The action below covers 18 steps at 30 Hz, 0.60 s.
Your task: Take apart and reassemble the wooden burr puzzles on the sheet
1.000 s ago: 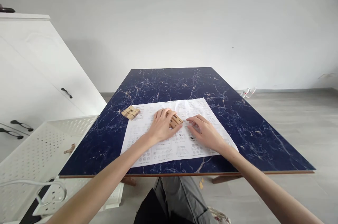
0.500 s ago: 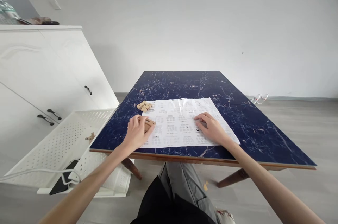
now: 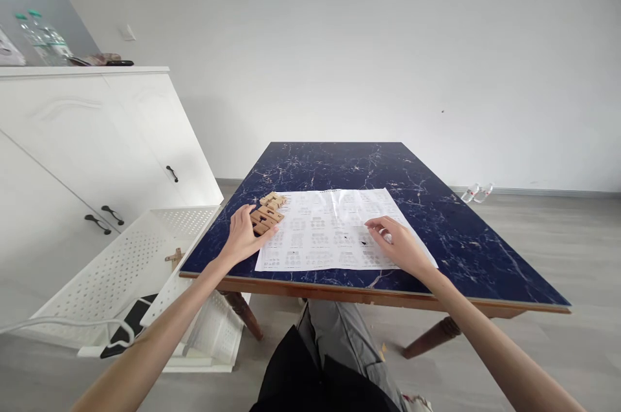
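Several flat light-brown wooden pieces (image 3: 264, 220) with dark cut-outs lie at the left edge of a printed paper sheet (image 3: 310, 250). My left hand (image 3: 242, 232) spans them, fingers along their left side and thumb at their lower right. More small wooden pieces (image 3: 272, 199) lie just beyond, close against these. Over the right part of the sheet rests my right hand (image 3: 398, 244), fingers loosely bent, thumb apart from the index finger, nothing visible in it. The sheet carries rows of small printed figures and has a shiny crease near its far edge.
The sheet lies on a dark blue marbled table (image 3: 334, 163). To the left, a white perforated bin (image 3: 111, 270) holds a wooden piece (image 3: 174, 258), beside a white cabinet (image 3: 121, 134) with bottles (image 3: 46, 40) on top. Clear bottles (image 3: 478, 192) stand on the floor at right.
My left hand has moved the wooden pieces away from me, up against the others, uncovering more of them. My right hand stays over the sheet's right side. The camera view has shifted slightly.
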Available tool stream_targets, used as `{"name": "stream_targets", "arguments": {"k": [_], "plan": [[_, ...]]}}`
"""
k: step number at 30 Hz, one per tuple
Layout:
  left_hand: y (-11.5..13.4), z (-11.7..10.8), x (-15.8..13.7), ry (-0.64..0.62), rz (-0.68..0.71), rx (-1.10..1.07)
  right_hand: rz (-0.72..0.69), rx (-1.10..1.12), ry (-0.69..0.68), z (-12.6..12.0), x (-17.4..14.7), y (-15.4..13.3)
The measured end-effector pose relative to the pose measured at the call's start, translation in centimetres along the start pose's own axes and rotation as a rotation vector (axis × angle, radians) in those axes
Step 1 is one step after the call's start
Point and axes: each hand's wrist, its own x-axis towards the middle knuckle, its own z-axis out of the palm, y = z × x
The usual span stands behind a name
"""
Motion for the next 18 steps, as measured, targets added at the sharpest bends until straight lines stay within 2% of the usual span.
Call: {"name": "stream_targets", "arguments": {"k": [4, 8, 18], "plan": [[-1.4, -1.9, -2.1, -0.024, -0.065, -0.024, 0.067, 0.070, 0.016, -0.4, -2.6, -0.6], [-1.5, -2.5, -2.7, -0.031, -0.098, -0.044, 0.107, 0.161, 0.007, 0.1, -4.0, -0.1], [-1.0, -2.6, -2.7, -0.030, -0.104, -0.073, 0.118, 0.275, 0.013, 0.2, -3.8, 0.6]]}}
